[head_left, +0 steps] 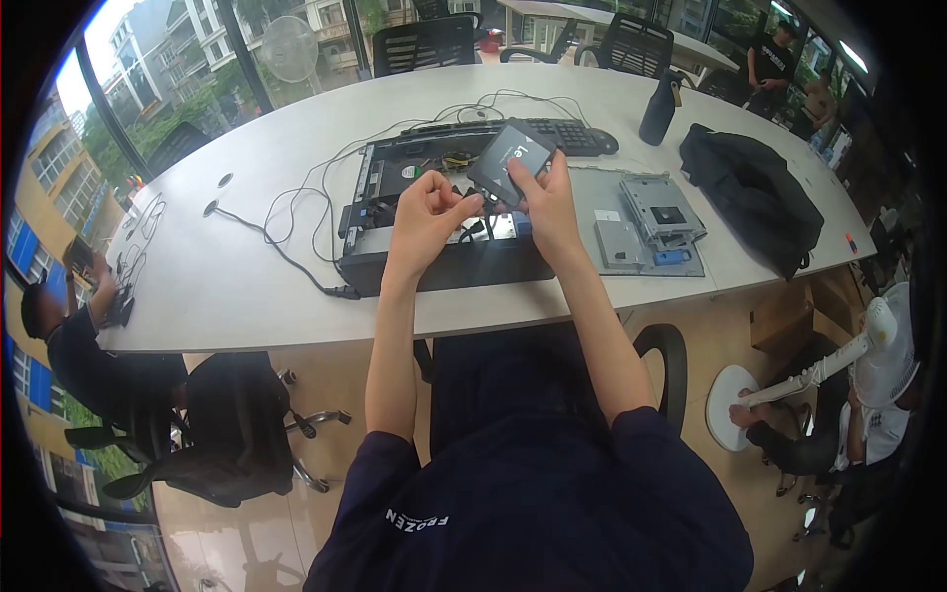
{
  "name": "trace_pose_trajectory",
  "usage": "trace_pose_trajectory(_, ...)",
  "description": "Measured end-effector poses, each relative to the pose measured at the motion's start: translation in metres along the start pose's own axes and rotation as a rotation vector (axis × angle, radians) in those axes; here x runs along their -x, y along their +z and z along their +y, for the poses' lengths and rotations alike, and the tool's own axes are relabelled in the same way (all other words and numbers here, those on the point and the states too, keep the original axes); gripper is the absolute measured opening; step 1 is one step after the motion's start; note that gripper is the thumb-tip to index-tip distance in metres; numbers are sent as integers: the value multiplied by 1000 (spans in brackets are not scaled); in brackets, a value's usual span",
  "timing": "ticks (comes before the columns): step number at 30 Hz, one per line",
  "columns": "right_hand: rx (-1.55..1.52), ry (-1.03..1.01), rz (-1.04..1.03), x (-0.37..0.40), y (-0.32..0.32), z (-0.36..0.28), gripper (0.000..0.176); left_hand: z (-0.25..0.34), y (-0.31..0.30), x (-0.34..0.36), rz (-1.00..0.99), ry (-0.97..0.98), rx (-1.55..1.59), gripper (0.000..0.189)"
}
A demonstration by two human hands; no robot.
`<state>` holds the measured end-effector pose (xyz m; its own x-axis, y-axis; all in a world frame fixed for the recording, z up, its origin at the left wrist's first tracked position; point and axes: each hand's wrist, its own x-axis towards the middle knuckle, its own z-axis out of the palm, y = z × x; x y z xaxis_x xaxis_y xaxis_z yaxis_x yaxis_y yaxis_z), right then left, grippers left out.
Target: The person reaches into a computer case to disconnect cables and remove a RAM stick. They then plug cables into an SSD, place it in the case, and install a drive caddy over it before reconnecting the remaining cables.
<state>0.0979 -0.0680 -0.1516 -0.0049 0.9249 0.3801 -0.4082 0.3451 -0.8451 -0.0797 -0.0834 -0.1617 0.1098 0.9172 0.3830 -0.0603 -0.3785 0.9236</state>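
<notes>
My right hand [548, 205] grips a flat dark grey solid-state drive [508, 163] with pale lettering starting "Le", tilted above the computer case. Thumb on its face, the fingers go behind it. My left hand [426, 215] is closed in a pinch at the drive's lower left edge, on what looks like the end of a thin dark cable; whether it is joined to the drive cannot be made out. Beneath both hands lies the opened black desktop computer case [434, 271], with wires and boards inside, partly hidden by my hands.
A metal side panel with a drive bracket [659, 207] lies right of the case. Behind are a keyboard [572, 136] and a dark bottle [659, 111]; a black bag [755, 197] sits further right. A power cable [286, 261] runs left. Other people are at both sides.
</notes>
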Motion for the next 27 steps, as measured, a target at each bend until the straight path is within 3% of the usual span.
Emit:
trace_pose_trajectory(12,106,-44,-62,4,3,-1,42,1,3,0,44,-28,-21,34)
trace_pose_trajectory(27,227,-20,-129,3,-2,-6,36,3,5,6,33,66,-48,36)
